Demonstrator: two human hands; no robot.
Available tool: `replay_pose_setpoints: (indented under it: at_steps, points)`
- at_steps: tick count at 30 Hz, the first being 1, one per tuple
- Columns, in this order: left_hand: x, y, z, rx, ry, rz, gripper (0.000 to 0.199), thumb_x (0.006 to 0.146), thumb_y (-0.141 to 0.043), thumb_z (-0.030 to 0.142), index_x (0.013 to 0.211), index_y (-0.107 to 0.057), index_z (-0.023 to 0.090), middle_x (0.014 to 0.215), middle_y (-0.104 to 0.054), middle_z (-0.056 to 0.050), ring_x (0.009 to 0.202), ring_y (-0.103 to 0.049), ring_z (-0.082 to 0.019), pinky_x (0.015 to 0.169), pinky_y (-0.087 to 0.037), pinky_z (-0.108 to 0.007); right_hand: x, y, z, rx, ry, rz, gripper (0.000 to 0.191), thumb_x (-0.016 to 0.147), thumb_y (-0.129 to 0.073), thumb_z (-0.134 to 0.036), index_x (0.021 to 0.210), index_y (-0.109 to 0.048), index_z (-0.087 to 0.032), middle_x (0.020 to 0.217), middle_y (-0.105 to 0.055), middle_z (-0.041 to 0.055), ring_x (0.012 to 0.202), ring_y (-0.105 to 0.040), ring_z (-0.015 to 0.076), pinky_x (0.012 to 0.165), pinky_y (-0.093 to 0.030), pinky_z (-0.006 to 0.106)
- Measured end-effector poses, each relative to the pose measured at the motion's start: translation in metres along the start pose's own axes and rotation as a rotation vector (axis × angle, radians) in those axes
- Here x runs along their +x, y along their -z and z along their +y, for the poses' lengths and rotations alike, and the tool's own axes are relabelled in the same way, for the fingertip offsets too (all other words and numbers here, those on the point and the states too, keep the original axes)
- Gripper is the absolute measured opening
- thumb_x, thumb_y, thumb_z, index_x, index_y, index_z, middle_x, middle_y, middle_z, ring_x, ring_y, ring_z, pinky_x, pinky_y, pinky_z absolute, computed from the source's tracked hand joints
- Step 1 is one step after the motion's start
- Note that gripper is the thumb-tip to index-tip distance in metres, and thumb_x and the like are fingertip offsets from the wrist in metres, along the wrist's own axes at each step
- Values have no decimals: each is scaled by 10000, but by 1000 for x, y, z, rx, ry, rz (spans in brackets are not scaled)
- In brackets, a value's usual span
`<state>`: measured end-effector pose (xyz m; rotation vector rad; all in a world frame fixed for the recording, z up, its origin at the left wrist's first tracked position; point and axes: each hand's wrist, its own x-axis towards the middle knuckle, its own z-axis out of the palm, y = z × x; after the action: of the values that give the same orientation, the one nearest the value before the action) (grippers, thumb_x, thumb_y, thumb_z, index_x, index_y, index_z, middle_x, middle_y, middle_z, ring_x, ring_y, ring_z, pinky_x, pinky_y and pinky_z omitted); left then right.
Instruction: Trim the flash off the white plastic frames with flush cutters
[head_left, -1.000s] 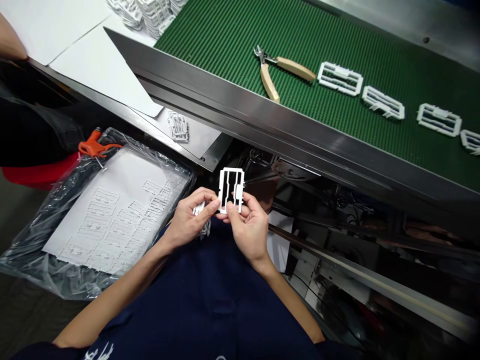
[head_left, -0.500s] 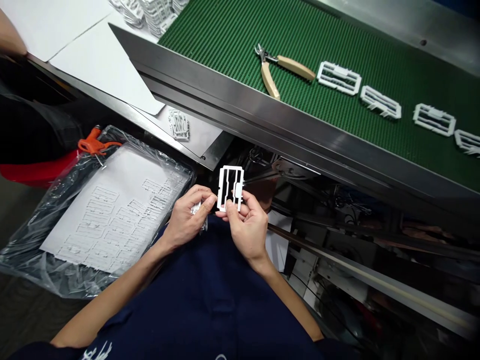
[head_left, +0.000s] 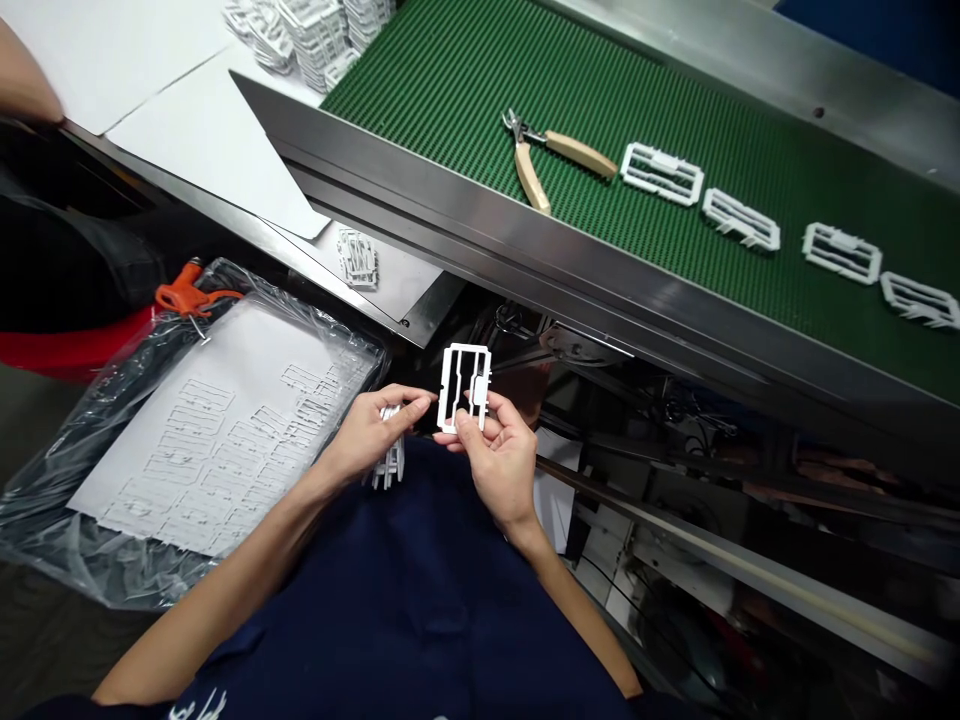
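Note:
My right hand (head_left: 499,450) pinches a white slotted plastic frame (head_left: 444,400) by its lower end, holding it upright in front of my body. My left hand (head_left: 375,425) is closed around a small stack of similar white frames (head_left: 390,465), which sticks out below the fingers. The left fingertips come close to the held frame's left edge; whether they touch it I cannot tell. On the green conveyor belt (head_left: 450,90) lie several more white frames (head_left: 662,174) in a row, beside side cutters (head_left: 559,150) with tan handles, jaws apart.
The belt's metal side rail (head_left: 480,215) runs across ahead of me. Piles of white frames (head_left: 307,40) stand at the upper left. Frames lie on a sheet in a plastic-lined box (head_left: 45,535), near an orange air gun (head_left: 184,290). Another person's arm (head_left: 26,75) rests at far left.
My left hand's grip has loosened and the stack shows lower beneath it. The right hand keeps its frame. The belt and the things on it appear slightly shifted in view.

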<state>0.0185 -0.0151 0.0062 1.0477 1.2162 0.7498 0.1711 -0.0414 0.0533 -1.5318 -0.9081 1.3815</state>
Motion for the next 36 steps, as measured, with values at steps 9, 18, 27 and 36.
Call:
replay_pose_setpoints:
  at_steps: [9,18,27,36]
  points:
    - [8,0,26,-279,52,-23,290,797,-670,377,1002,-661,173,678,-565,-11,632,-514,-146,570,-411,-238,-1,0,2,33,-36,-34,326,824,-610,-295,1097,-517,-142,766,-706,43,646,-694,154,580,-559,213]
    - [14,-5,38,-227,-10,-37,211,794,-672,335,730,-626,139,737,-574,-19,641,-497,-125,578,-392,-220,-4,2,1,54,-36,-78,367,836,-599,-319,1148,-508,-147,775,-708,48,671,-697,161,607,-561,228]
    - [17,-3,38,-317,100,55,225,721,-734,338,723,-635,135,646,-580,-22,548,-522,-139,483,-395,-217,-2,25,7,-69,47,85,303,879,-524,-313,1129,-527,-142,844,-692,67,724,-682,154,650,-563,263]
    - [22,-10,39,-328,99,88,231,693,-753,337,718,-643,136,636,-573,-7,530,-505,-120,472,-388,-198,6,17,1,-833,640,-132,461,813,-558,-189,1272,-533,-204,1436,-373,82,1330,-332,261,1089,-324,465]
